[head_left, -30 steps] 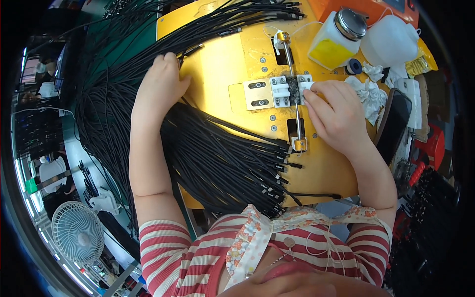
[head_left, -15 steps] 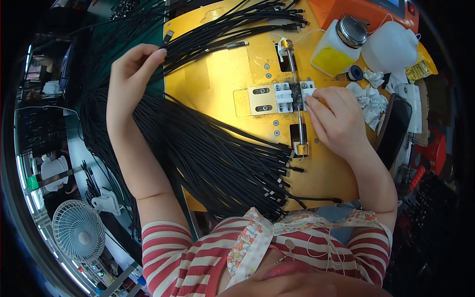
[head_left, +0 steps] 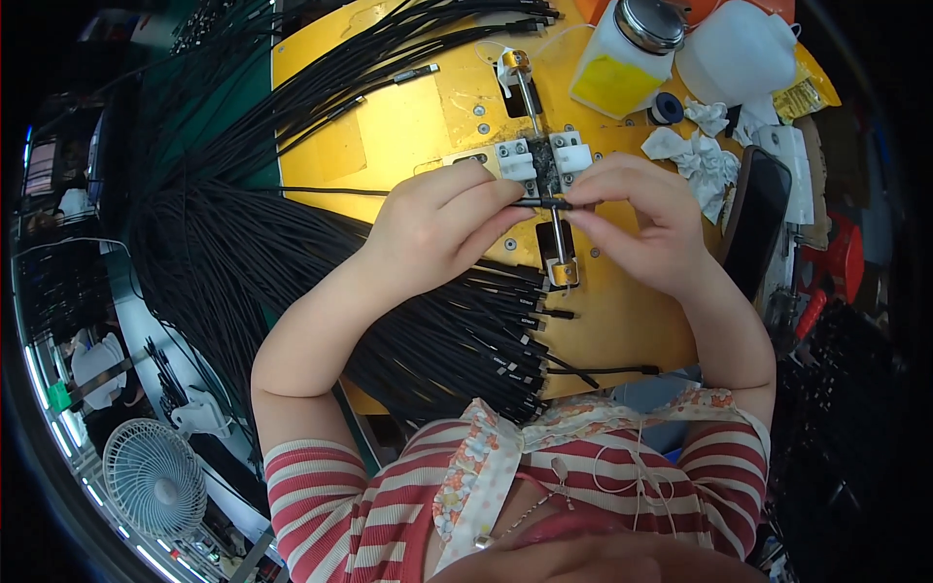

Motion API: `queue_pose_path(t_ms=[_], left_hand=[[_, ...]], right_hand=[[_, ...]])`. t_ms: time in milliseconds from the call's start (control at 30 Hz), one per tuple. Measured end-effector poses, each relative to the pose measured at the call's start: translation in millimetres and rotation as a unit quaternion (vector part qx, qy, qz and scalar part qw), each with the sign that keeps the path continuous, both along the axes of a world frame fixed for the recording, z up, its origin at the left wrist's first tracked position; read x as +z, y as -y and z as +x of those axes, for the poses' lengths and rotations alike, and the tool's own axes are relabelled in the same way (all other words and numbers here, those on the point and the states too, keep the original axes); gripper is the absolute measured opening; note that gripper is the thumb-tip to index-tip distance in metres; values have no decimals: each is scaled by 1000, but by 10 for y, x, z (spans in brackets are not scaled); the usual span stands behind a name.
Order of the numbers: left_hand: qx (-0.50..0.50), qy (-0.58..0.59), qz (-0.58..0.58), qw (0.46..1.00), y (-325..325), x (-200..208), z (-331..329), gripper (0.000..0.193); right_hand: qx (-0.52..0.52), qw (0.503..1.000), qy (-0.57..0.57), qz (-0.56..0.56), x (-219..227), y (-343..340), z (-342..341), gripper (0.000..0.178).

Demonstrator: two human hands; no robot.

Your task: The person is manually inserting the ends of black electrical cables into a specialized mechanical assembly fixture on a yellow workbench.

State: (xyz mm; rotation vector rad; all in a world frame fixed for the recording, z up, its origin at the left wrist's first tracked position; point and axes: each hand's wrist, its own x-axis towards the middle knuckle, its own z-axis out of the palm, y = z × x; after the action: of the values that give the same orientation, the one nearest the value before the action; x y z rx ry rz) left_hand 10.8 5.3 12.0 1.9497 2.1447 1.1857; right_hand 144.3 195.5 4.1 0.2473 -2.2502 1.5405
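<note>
The left hand [head_left: 428, 228] has come in from the tabletop's left edge to the middle of the tabletop [head_left: 326, 146], while the right hand [head_left: 646, 219] has shifted only a little from the right-hand white block [head_left: 573, 157].

The left hand is closed, thumb and forefinger pinching a black cable [head_left: 542, 203] close to its end. That end lies across the metal rod [head_left: 560, 241], just on the near side of the white blocks; the rest runs back toward the tabletop's left edge. The right hand's thumb and forefinger are bent to a narrow gap at the cable's tip; whether they grip it, I cannot tell.

One bundle [head_left: 418, 321] of black cables fans toward the tabletop's near edge, another [head_left: 389, 53] toward its far edge. By the far right corner stand a jar [head_left: 617, 73] and a white bottle [head_left: 739, 53], with a small spool [head_left: 666, 109] and crumpled tissues [head_left: 705, 160] nearby. A phone [head_left: 756, 219] lies at the right edge.
</note>
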Motion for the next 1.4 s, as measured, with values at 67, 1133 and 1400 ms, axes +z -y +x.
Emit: queue_pose_path(t_ms=[67, 1133, 1400], left_hand=[[-5, 16, -13, 1000, 4, -11, -9, 19], [16, -209, -117, 971, 14, -85, -83, 46], [14, -170, -116, 978, 31, -102, -109, 47]], right_hand=[[-7, 999, -29, 44, -41, -19, -10, 20], [-134, 962, -1, 239, -174, -22, -110, 8], [-136, 931, -21, 338, -129, -7, -46, 12]])
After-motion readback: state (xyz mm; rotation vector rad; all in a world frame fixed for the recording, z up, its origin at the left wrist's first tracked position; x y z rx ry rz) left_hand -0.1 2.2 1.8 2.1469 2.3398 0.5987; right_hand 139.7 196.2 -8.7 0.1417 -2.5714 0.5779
